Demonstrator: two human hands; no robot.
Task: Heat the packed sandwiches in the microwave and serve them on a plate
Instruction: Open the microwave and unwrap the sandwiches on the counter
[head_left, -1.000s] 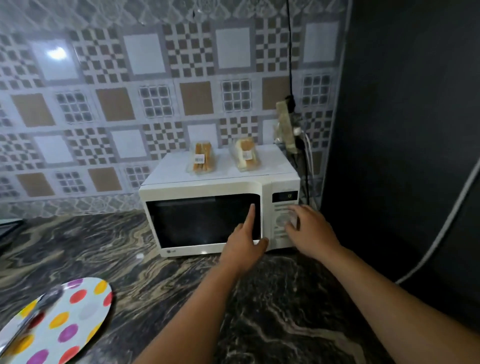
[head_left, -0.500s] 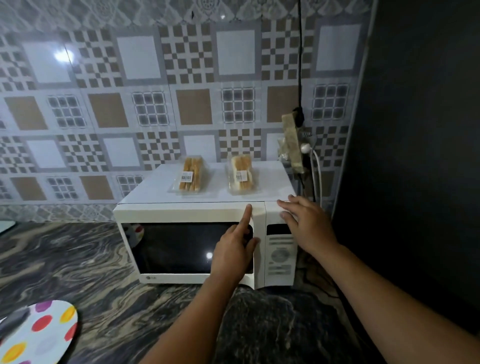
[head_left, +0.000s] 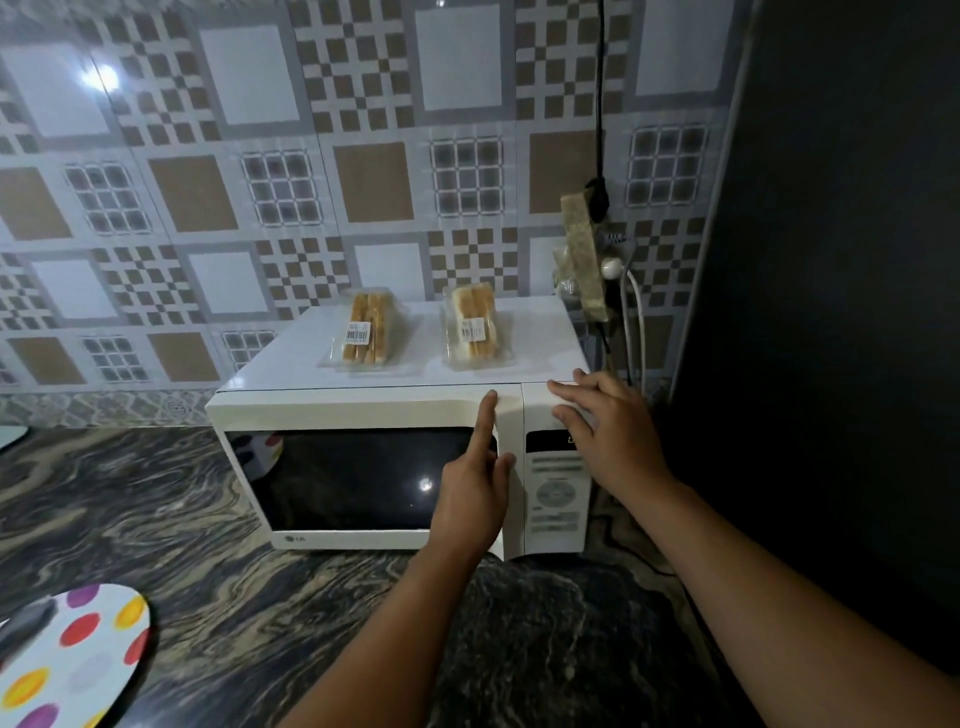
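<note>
A white microwave (head_left: 363, 405) stood on the dark marbled countertop (head_left: 156, 519) against the patterned tile wall (head_left: 260, 156), its door (head_left: 358, 483) appearing slightly ajar at the right edge. Two packed sandwiches lay on its top, well apart from each other: the left sandwich pack (head_left: 365, 335) and the right sandwich pack (head_left: 475, 328), each in clear wrap with a barcode label facing up.

The left hand (head_left: 475, 486) was at the right edge of the door, index finger extended upward along the frame, the other fingers curled at the edge; whether they gripped the edge could not be determined. The right hand (head_left: 605, 436) lay spread and flat against the upper control panel (head_left: 556, 499), fingers reaching the top front corner, holding nothing. The display showed a faint lit character, unreadable.

A polka-dot plate (head_left: 78, 654) sat on the countertop at lower left, well apart from the microwave, partly out of frame. A power strip (head_left: 584, 260) with plugs and cables hung at the wall beside the microwave's right rear.
</note>
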